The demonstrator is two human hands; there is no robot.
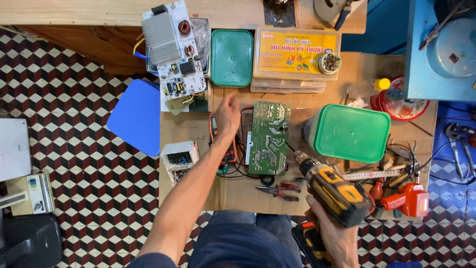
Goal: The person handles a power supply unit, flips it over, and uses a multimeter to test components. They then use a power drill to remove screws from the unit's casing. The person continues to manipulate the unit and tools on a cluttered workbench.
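My right hand (333,229) grips a yellow and black cordless drill (331,191) at the near edge of the wooden table; its bit points toward a green circuit board (269,136) lying flat in the middle. My left hand (228,115) reaches out over the table, fingers spread, just left of the green board and above a multimeter (224,151) that my forearm partly covers. It holds nothing.
Two green-lidded boxes (231,57) (351,132), a yellow-labelled kit box (296,58), a white board with a heatsink (172,47), red-handled pliers (279,191), a red tool (406,199) and a tape measure (369,174) crowd the table. A blue stool (136,116) stands at left.
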